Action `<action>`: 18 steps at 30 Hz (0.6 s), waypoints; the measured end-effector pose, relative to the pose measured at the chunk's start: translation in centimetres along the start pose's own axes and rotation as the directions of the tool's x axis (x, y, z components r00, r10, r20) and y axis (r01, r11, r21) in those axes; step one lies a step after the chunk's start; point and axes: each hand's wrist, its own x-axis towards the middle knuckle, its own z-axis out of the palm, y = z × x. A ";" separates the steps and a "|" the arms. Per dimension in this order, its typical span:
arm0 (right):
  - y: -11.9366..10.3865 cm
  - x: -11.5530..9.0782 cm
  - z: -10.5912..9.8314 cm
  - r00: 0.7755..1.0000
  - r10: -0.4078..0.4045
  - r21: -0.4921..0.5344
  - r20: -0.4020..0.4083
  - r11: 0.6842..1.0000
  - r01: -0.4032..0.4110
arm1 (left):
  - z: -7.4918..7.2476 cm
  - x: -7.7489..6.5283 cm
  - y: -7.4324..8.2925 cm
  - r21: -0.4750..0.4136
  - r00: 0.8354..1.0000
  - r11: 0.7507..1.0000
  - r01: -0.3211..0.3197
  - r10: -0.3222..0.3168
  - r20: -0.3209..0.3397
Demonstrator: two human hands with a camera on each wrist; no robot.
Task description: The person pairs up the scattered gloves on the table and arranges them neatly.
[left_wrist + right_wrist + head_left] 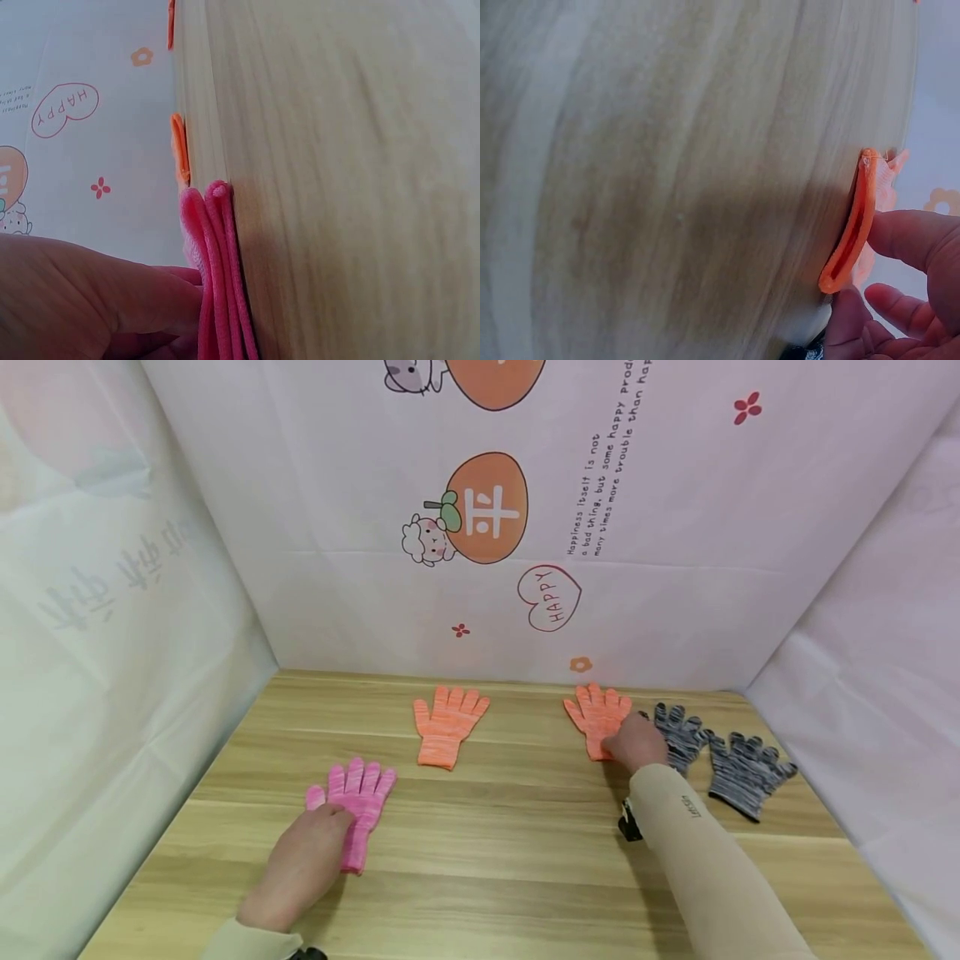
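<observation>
White printed sheeting (360,610) surrounds a light wood-grain table (487,860). On the table's near left, the left hand (303,856) rests its thumb and fingers, close together, on the left side of a bright pink knitted glove (363,793); the tips are partly hidden, so I cannot tell whether they pinch it. Farther back, the right hand (640,745) has thumb and fingers apart, touching the cuff of a bright orange knitted glove (592,718) and covering its lower right corner. A second orange knitted glove (447,727) lies flat between the hands. Two grey-and-black marled knitted gloves (746,772) lie at the right, the nearer one partly behind the right hand. Small dark lettering marks the beige sleeve (705,852). Behind, "HAPPY" fills a red-outlined heart (551,597), near "Happiness itself is not a bad thing".
</observation>
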 end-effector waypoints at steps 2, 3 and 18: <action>0.0 0.0 0.1 1.000 -0.001 -0.003 -0.010 1.000 0.001 | 0.0 0.0 0.1 0.001 1.000 1.000 0.001 -0.001 -0.002; 0.0 0.0 0.1 1.000 -0.002 -0.002 -0.015 1.000 0.002 | -0.1 0.0 0.1 0.001 1.000 1.000 0.002 -0.002 -0.002; -0.3 -0.2 0.1 0.999 -0.044 0.008 -0.001 0.999 0.044 | -0.2 0.0 0.2 0.003 1.000 1.000 0.015 -0.015 0.023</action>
